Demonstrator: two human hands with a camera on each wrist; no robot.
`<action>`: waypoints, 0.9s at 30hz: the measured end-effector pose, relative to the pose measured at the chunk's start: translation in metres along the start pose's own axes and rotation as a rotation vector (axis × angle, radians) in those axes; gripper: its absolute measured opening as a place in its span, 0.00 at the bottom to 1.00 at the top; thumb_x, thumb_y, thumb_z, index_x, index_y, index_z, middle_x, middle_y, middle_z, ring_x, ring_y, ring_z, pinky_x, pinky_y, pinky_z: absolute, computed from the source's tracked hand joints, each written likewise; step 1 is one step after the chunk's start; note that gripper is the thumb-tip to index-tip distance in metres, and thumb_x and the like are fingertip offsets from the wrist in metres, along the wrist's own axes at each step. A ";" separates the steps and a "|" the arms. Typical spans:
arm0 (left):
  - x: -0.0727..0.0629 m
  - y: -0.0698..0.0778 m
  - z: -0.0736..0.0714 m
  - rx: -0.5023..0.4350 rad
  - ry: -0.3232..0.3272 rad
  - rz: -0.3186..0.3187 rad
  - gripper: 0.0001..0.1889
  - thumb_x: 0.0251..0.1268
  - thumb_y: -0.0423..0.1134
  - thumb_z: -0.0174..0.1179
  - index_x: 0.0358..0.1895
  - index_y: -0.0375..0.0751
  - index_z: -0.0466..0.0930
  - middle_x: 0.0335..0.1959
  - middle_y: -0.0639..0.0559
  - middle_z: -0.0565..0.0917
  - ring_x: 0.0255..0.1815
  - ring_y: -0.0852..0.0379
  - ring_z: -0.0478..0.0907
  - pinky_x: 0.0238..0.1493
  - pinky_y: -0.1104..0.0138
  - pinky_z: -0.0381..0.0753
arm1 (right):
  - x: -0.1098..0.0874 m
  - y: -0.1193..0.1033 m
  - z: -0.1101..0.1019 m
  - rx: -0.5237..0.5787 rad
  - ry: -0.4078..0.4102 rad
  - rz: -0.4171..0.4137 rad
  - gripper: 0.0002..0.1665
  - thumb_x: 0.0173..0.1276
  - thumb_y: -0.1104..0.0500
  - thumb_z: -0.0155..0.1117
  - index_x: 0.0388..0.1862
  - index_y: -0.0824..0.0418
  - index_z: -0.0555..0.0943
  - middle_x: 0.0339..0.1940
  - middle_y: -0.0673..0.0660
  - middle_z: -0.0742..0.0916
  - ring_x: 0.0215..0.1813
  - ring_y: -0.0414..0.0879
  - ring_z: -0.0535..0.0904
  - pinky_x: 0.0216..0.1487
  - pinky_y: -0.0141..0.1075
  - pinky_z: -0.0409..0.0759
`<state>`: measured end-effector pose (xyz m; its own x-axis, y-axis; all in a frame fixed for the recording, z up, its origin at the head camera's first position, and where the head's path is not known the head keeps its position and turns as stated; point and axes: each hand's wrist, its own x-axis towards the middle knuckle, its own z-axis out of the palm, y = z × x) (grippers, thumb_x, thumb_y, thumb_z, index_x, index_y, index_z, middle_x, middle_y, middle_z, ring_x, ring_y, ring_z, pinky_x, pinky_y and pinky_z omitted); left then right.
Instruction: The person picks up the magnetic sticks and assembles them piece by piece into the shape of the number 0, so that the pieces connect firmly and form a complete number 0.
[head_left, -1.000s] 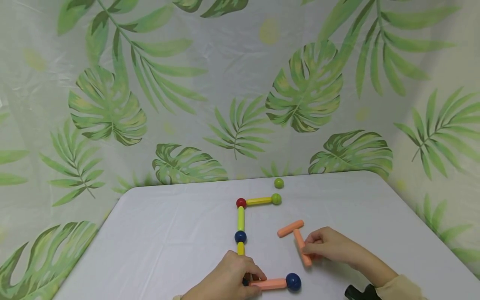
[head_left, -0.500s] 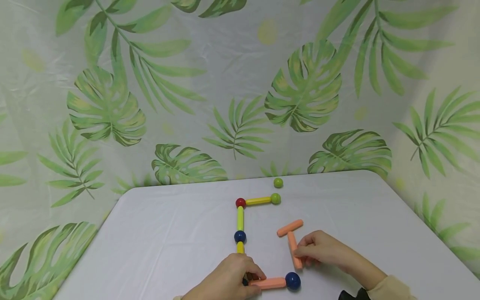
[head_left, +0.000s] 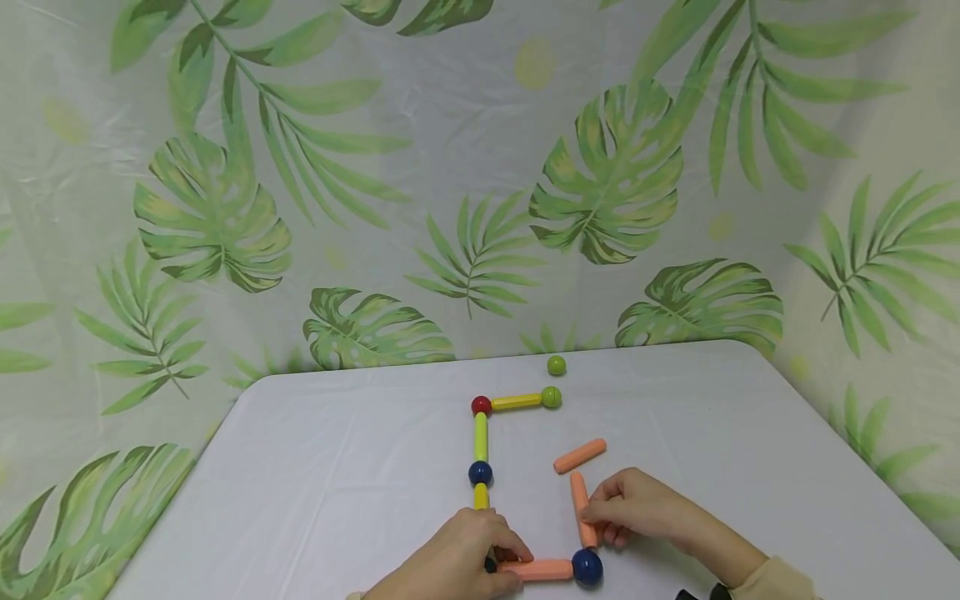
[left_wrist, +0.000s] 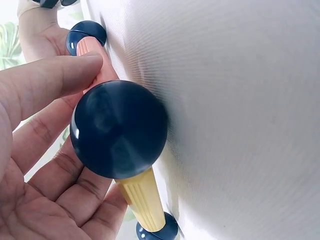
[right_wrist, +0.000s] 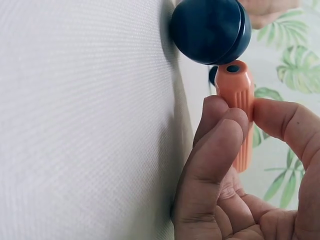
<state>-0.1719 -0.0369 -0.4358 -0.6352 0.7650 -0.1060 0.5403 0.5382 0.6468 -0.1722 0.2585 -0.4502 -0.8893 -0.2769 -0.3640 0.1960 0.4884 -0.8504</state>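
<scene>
My left hand (head_left: 461, 557) pinches a salmon building stick (head_left: 547, 570) joined to a dark blue ball (head_left: 587, 567) at its right end. Another blue ball (left_wrist: 119, 130) joins that stick to a yellow stick (left_wrist: 142, 200); the hand mostly hides this corner in the head view. Between thumb and fingers, my right hand (head_left: 637, 507) holds a second salmon stick (head_left: 579, 492), pointing away from me. Its near end, with a round hole (right_wrist: 233, 68), is right at the right-hand blue ball.
From the left corner the chain runs back through a blue ball (head_left: 480, 472), lime stick (head_left: 481, 437), red ball (head_left: 482, 406) and yellow stick (head_left: 516, 402) to a green ball (head_left: 551, 397). Beyond lies a loose green ball (head_left: 557, 365). One salmon stick (head_left: 581, 456) lies behind the right hand.
My right hand has brought its salmon stick left and nearer to me, away from the loose salmon stick and up to the blue ball. The left hand keeps its place.
</scene>
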 end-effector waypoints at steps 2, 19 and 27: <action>0.000 -0.001 0.000 -0.003 0.002 0.002 0.10 0.66 0.36 0.75 0.49 0.49 0.94 0.37 0.63 0.90 0.36 0.77 0.77 0.41 0.77 0.80 | 0.000 0.000 0.001 0.000 0.001 0.003 0.13 0.72 0.53 0.72 0.33 0.62 0.87 0.21 0.48 0.85 0.25 0.37 0.79 0.30 0.29 0.80; 0.002 -0.002 0.003 0.055 0.025 0.022 0.09 0.65 0.37 0.76 0.47 0.50 0.95 0.35 0.68 0.88 0.36 0.77 0.75 0.40 0.78 0.79 | 0.000 -0.005 0.004 -0.025 -0.010 -0.040 0.14 0.73 0.53 0.72 0.32 0.62 0.86 0.21 0.48 0.87 0.23 0.37 0.79 0.28 0.29 0.78; 0.003 -0.001 0.003 0.056 0.021 0.009 0.09 0.65 0.38 0.76 0.47 0.50 0.95 0.36 0.67 0.89 0.36 0.77 0.76 0.40 0.77 0.79 | 0.002 -0.002 0.003 -0.031 -0.025 -0.056 0.15 0.73 0.52 0.72 0.33 0.63 0.87 0.22 0.49 0.88 0.23 0.37 0.79 0.28 0.28 0.79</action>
<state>-0.1728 -0.0344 -0.4392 -0.6413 0.7626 -0.0845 0.5753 0.5508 0.6047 -0.1732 0.2542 -0.4503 -0.8876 -0.3254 -0.3260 0.1327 0.4971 -0.8575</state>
